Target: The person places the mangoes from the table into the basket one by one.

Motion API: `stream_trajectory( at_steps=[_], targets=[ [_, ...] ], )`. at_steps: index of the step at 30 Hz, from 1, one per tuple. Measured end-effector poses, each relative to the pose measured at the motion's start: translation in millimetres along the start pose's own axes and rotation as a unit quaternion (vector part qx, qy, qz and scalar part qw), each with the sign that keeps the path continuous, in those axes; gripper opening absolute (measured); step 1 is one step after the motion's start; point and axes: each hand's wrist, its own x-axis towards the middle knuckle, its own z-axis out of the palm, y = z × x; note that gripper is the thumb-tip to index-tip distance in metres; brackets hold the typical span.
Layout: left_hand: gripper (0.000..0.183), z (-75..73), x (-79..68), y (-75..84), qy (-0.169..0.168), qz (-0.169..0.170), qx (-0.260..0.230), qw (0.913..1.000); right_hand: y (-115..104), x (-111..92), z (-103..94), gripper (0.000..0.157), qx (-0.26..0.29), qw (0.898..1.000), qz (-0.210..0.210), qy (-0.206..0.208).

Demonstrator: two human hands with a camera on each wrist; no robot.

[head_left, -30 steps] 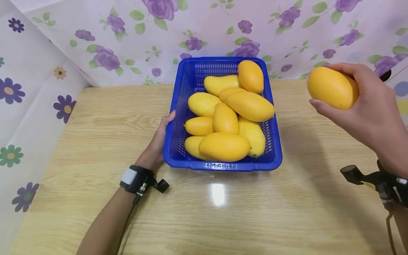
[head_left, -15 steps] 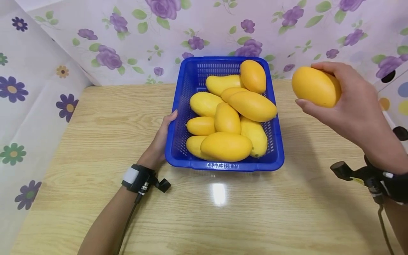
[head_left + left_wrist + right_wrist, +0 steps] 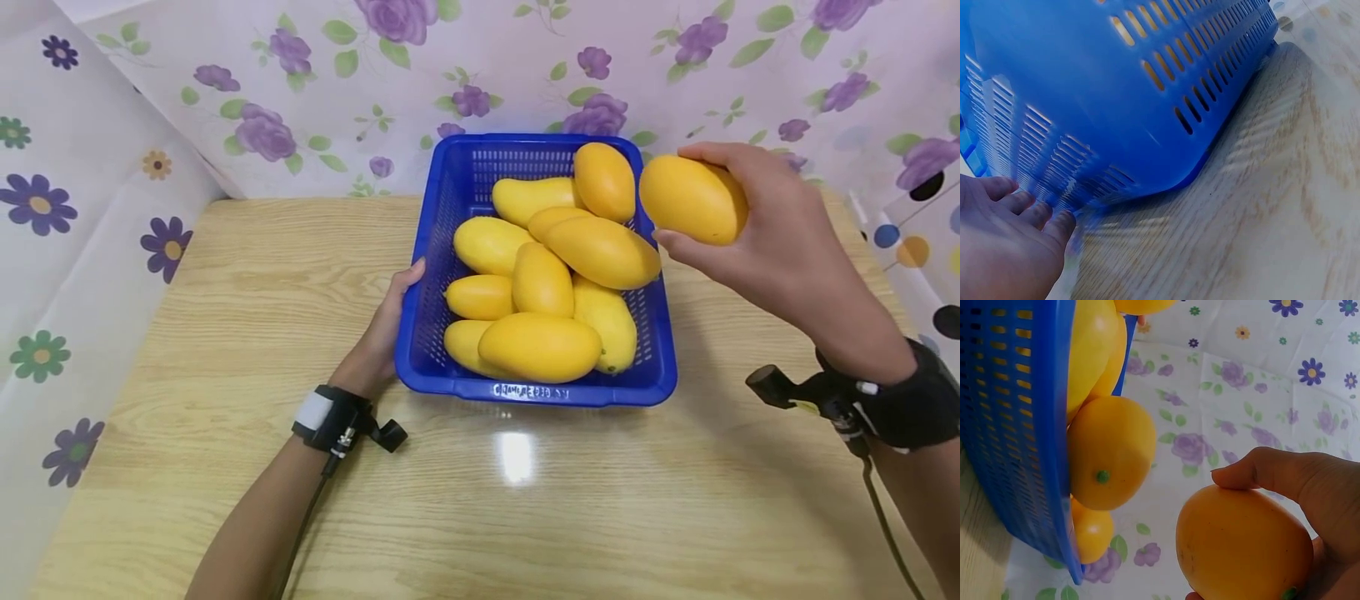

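Note:
A blue plastic basket [image 3: 525, 395] filled with several yellow mangoes [image 3: 542, 347] stands on the wooden table. My left hand [image 3: 381, 333] is at its left side, the thumb at the rim. Seen from the left wrist, the extended fingers [image 3: 1038, 215] of that hand rest against the slotted outer wall. My right hand [image 3: 772, 225] grips a mango [image 3: 692, 200] in the air beside the basket's upper right edge. The right wrist view shows this held mango [image 3: 1241, 544] apart from the mangoes [image 3: 1113, 453] in the basket, the thumb pressed on its side.
Floral sheeting [image 3: 315, 100] with purple roses hangs behind the basket, and flower-patterned sheeting [image 3: 82, 250] borders the left side. Bare wooden table [image 3: 450, 517] stretches in front of the basket and to both sides. Dotted sheeting [image 3: 937, 250] lies at the far right.
My right hand has carried the mango leftward, from well right of the basket to beside its right rim. The left hand has stayed against the basket.

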Motion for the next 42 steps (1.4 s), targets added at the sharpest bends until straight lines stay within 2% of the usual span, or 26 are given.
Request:
stream_trajectory(
  at_steps=[5,12,19,29,36,42],
  targets=[
    [0.068,-0.5,0.0,-0.3,0.003,-0.001,-0.008,1.0,-5.0,10.9,7.5,0.073,0.016,1.0,-0.015,-0.012],
    [0.066,0.8,0.7,0.2,0.009,0.002,-0.01,0.9999,-13.6,23.7,16.6,0.072,0.019,0.999,-0.015,-0.04],
    [0.067,2.0,1.5,1.0,0.008,0.005,-0.004,0.9999,-21.9,40.3,24.7,0.073,0.01,0.998,-0.036,-0.052],
    [0.067,0.6,1.3,0.0,0.0,0.01,-0.011,0.9999,-38.4,61.1,41.8,0.074,0.01,0.994,-0.042,-0.101],
    [0.066,0.8,0.7,0.3,0.004,0.011,-0.002,0.9999,-43.8,76.9,55.1,0.072,-0.004,0.99,-0.075,-0.123],
    [0.067,0.8,0.0,1.6,0.005,0.009,0.006,0.9999,-47.5,91.0,65.0,0.071,-0.019,0.987,-0.079,-0.142]
  ],
)
